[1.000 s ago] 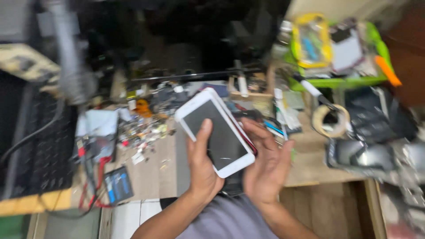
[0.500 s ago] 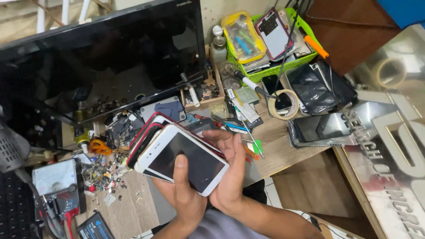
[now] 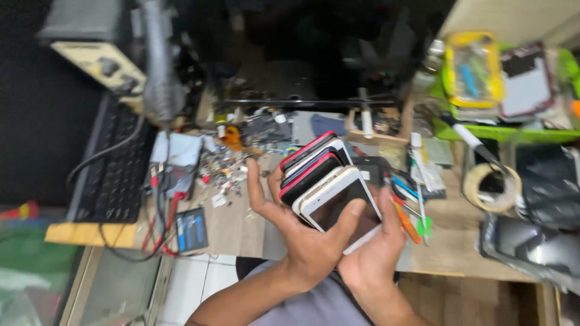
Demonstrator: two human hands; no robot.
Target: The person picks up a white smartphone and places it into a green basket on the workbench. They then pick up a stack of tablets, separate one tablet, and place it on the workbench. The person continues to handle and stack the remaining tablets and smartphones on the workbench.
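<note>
Much of your bench is blurred, and the small parts [image 3: 226,172] scattered at its middle are too smeared to tell apart. Your left hand [image 3: 302,238] cups a fanned stack of phones [image 3: 326,178] from below, thumb laid across the white top phone's screen, fingers spread behind. Your right hand [image 3: 374,253] closes on the stack's right edge, just above the wooden bench [image 3: 447,241]. At far right a yellow flat case [image 3: 471,69] lies in a green tray [image 3: 513,131]; a tape roll [image 3: 492,187] sits nearer.

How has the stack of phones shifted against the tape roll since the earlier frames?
Cannot tell: the head camera swings. The stack of phones sits left of the tape roll throughout.
</note>
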